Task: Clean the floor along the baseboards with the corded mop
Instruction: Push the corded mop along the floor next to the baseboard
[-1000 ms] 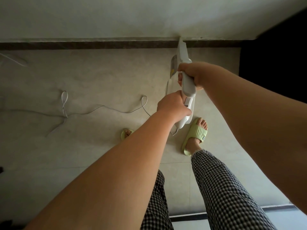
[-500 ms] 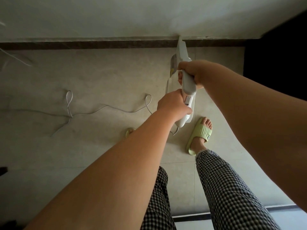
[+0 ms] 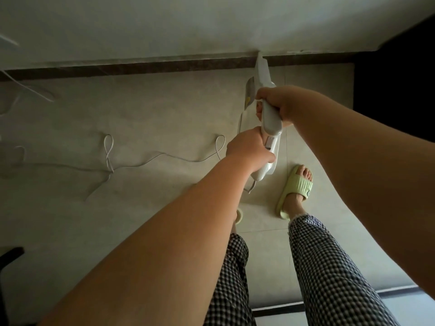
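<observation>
A: Where are the person's arms?

B: Both bare forearms reach forward and down from the bottom of the view, drawing close together at the hands.

A: And the hands?

B: The left hand (image 3: pixel 248 151) sits nearer the body, fingers curled round the mop handle (image 3: pixel 270 123). The right hand (image 3: pixel 280 103) grips the same handle just beyond it, knuckles up, fingers wrapped underneath.

The pale tiled floor (image 3: pixel 146 118) has a white cord (image 3: pixel 150 160) lying in loops left of the hands, and a green slipper (image 3: pixel 297 191) standing just below them.
</observation>
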`<state>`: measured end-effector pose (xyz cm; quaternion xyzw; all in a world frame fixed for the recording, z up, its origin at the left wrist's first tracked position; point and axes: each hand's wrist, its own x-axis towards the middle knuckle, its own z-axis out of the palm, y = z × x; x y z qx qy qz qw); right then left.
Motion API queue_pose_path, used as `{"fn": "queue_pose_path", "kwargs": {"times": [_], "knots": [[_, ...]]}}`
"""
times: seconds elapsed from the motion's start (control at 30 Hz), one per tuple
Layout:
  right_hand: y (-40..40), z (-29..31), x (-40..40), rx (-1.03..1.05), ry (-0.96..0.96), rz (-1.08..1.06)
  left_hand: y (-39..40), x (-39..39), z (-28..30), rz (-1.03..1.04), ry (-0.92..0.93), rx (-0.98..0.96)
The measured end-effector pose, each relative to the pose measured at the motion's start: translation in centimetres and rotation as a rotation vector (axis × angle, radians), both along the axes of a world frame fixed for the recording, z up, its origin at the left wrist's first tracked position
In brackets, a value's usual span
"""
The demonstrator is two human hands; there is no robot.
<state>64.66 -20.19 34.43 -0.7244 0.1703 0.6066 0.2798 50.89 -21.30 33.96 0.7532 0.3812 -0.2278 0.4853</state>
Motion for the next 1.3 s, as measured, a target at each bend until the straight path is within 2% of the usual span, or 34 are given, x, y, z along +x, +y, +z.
{"fn": "queue_pose_path", "kwargs": {"times": [0.43,0.67,1.03,1.3], "knots": [[1.3,-0.9,-2.0,-0.02,-0.027,-0.057,2.0,-1.9,-0.5,-0.046,-0.003,-0.015],[1.4,-1.1,-1.4,-0.023,0.027,-0.111,2.2,-1.3,0.3,-0.074,0.028,-0.004],[1.7,1.2,1.6,-0.012,0.057,-0.026,2.1,1.7,3.6,-0.019,0.075,-0.012],[1.9,1.3,1.1,-0.017,0.07,-0.014,1.9,1.4,3.3,0.011,0.084,-0.026]]}}
